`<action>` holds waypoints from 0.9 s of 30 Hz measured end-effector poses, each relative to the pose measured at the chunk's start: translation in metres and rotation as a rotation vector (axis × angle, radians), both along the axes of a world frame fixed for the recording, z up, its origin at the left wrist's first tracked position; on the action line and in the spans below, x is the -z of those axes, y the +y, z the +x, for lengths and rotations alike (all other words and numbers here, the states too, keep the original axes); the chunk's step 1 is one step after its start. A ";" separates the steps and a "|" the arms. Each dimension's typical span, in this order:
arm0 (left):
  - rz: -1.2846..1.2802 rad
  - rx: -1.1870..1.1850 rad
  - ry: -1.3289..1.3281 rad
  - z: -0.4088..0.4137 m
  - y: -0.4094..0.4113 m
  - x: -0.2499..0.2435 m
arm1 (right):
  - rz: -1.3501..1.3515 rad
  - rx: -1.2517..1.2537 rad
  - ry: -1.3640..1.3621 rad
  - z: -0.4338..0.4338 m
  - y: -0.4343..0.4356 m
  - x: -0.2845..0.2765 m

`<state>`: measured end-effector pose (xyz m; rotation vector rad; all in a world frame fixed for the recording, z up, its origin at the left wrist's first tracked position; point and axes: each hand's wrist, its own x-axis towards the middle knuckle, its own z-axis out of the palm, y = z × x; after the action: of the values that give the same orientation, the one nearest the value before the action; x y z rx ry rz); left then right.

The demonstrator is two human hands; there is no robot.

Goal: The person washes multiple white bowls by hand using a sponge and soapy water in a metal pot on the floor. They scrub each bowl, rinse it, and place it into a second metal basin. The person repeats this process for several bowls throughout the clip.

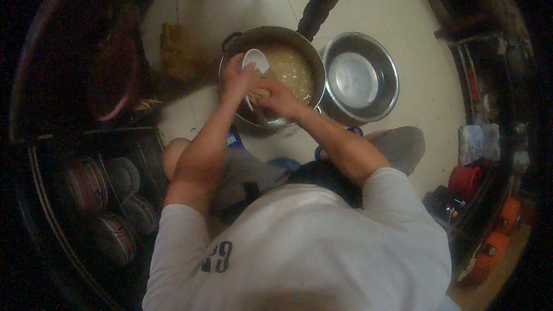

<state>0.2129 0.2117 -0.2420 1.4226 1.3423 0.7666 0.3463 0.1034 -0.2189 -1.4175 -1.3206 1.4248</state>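
A wide metal pot (322, 67) stands on the floor before me, holding murky tan liquid (293, 69) with bright glints on its surface. My left hand (236, 78) grips a small white bowl (255, 58) tilted over the pot's left side. Close beside it, my right hand (278, 98) is closed around a pale tan, fibrous-looking bundle (258, 94); blur hides what exactly it is. A thin white edge shows below the bundle, too unclear to name. Touching or nearly touching the pot on the right is a round stainless steel basin (389, 82), its bottom shiny.
Cylindrical containers (86, 185) fill a dark rack at lower left. A reddish round tub (116, 77) and a yellowish-brown block-like object (175, 49) are at left. Shelving on the right holds a red item (465, 177) and orange items (488, 259). A dark ridged object (324, 2) reaches the pot's far side.
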 end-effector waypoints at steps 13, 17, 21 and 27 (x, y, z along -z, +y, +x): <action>0.196 0.185 0.159 0.010 -0.017 -0.035 | -0.058 0.218 -0.077 0.030 0.032 0.051; 0.162 0.223 0.108 0.009 -0.006 -0.011 | -0.005 0.431 -0.151 0.022 0.055 0.047; -0.079 0.153 0.007 0.006 0.004 -0.011 | 0.059 0.278 0.129 0.006 0.047 0.019; -0.045 0.103 0.050 -0.007 0.022 0.007 | 0.195 -0.071 -0.274 -0.005 -0.002 0.004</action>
<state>0.2059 0.2340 -0.2485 1.4718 1.3054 0.6331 0.3417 0.1017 -0.2234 -1.4836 -1.6485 1.1376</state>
